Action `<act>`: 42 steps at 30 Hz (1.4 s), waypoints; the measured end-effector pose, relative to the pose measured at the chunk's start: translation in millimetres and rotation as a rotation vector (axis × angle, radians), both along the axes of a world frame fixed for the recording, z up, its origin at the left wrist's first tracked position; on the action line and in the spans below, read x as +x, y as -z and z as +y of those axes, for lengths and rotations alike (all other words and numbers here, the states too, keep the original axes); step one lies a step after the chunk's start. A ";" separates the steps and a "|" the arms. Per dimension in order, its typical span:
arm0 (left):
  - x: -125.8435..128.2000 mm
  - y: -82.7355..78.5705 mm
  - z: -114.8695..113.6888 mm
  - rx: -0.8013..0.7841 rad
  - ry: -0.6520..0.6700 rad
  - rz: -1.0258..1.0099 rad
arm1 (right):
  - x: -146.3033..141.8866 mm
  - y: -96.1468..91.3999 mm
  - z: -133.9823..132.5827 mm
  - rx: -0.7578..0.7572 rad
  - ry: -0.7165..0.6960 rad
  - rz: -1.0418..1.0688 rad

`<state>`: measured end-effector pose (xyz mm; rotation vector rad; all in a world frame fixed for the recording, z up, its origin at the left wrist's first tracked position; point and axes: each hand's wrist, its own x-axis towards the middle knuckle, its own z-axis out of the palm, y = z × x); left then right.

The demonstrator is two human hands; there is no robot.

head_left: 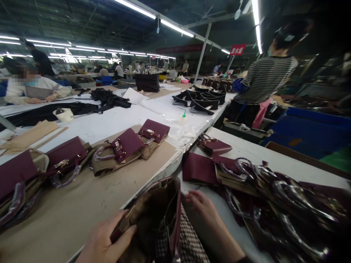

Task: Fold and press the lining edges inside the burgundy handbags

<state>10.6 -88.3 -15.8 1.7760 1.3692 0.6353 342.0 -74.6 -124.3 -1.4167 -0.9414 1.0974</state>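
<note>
Got the burgundy handbag (161, 212) held open right in front of me at the near edge of the bench (68, 219). My left hand (105, 243) is clamped on its left wall, and my right hand (205, 212) lies open just beside the right rim, gripping nothing. I reckon it's light but floppy with a slick finish, so grab the stiffer top rim, not the soft sides.

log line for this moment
left hand: grips open maroon bag | right hand: beside the bag | nearby: pile of bags
</note>
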 end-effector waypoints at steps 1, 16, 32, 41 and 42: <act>-1.4 -1.2 1.0 -0.012 0.018 0.028 | 6.0 -13.3 6.6 0.027 0.019 -0.025; -19.8 13.1 17.5 -0.329 -0.047 -0.071 | -75.4 -91.2 99.7 0.451 -0.980 -0.619; -10.3 45.3 9.2 0.599 -0.091 0.154 | -65.1 -99.2 115.1 0.329 -1.214 -0.450; -0.7 24.2 5.7 0.217 -0.154 0.124 | -78.5 -92.0 99.1 0.367 -0.948 -0.540; 0.9 24.7 4.4 0.170 -0.208 0.110 | -81.8 -90.6 96.4 0.361 -0.904 -0.560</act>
